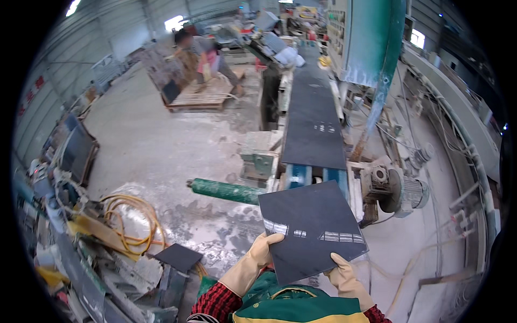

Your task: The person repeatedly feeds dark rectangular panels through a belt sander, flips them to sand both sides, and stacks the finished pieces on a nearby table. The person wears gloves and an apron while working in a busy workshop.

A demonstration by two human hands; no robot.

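Note:
A dark, polished square stone tile point(309, 220) is held up in front of me, tilted, with window light mirrored on its face. My left hand point(259, 252), in a cream rubber glove, grips its left edge with the thumb on top. At the lower right edge my right hand point(343, 272), gloved alike, is closed on the tile, its fingers hidden underneath. Just beyond the tile, a long dark slab or belt surface point(314, 124) runs away from me along a conveyor line. Blue rollers point(298, 176) show at its near end.
Left of the line a green roller point(226, 191) sticks out. An electric motor point(401, 191) stands at right, below a green machine cabinet point(371, 43). Yellow hose point(134, 220), scrap and another dark tile point(179, 257) lie at lower left. A co-worker point(202, 54) bends over a pallet point(199, 99).

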